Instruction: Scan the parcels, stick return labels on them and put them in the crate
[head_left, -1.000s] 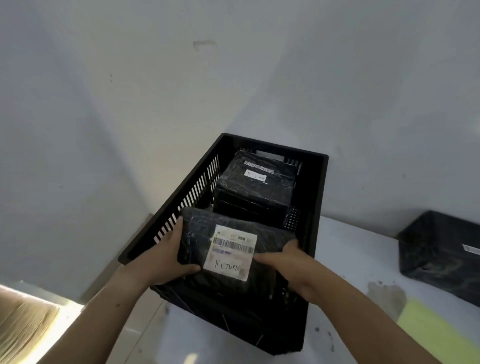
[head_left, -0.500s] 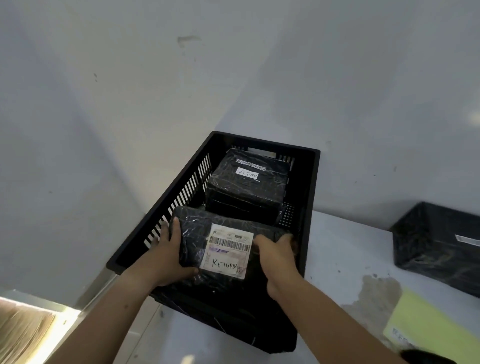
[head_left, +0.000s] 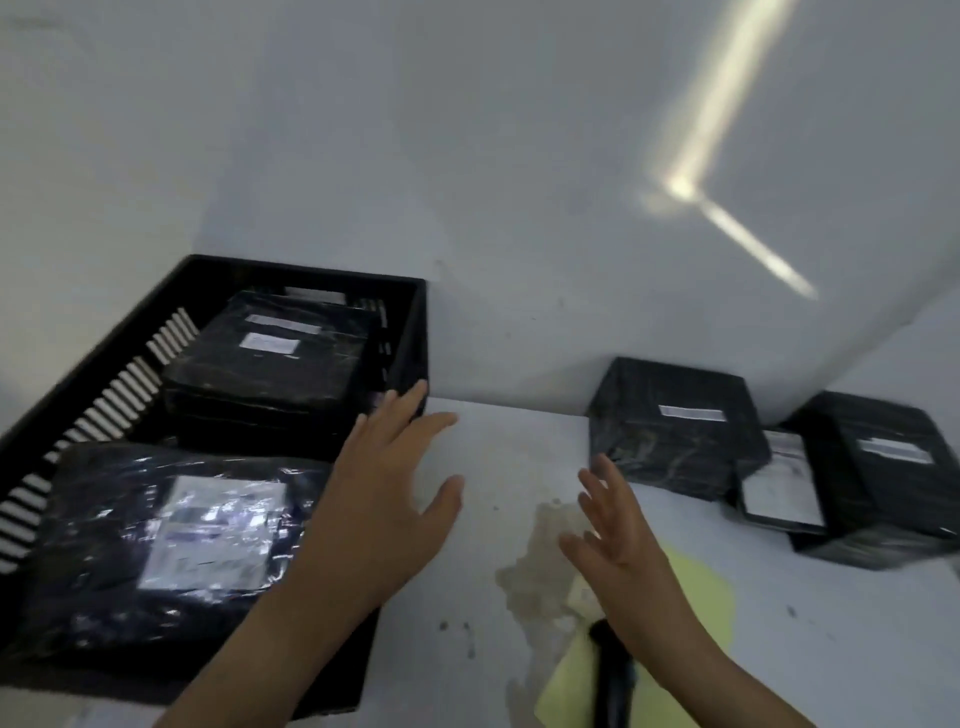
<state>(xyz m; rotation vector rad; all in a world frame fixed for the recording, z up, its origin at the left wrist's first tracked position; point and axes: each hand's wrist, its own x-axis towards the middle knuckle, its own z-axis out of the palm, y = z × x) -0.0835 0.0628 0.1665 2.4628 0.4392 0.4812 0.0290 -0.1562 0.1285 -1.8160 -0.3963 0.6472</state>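
Yellow paper (head_left: 696, 597) lay nearest, right of the crate (head_left: 405, 332), with some dark handle-shaped thing (head_left: 613, 670) on it, too blurry to name. Both hands were empty, fingers spread: the left hand (head_left: 384, 499) was over the crate's right wall, and the right hand (head_left: 618, 540) was further right of the crate, above the table (head_left: 509, 452)

Inside the crate, the flat parcel (head_left: 104, 571) sat at the near end, label (head_left: 213, 535) up, long side running across the crate. The boxy parcel (head_left: 270, 374) sat at the far end, stickers up too

Well right of the crate and further back, three more waited: the next box (head_left: 670, 431), a thin packet (head_left: 779, 488) tucked beside it, and the end box (head_left: 872, 467). The next box stood flat with its barcode strip on top, and the strip ran away from the crate. It looked about as wide as long, so I couldn't call a long axis

All wrapped in glossy black film, so I'd guess slick but stiff underneath. I'd clamp two opposite sides with both palms. Weight, no idea
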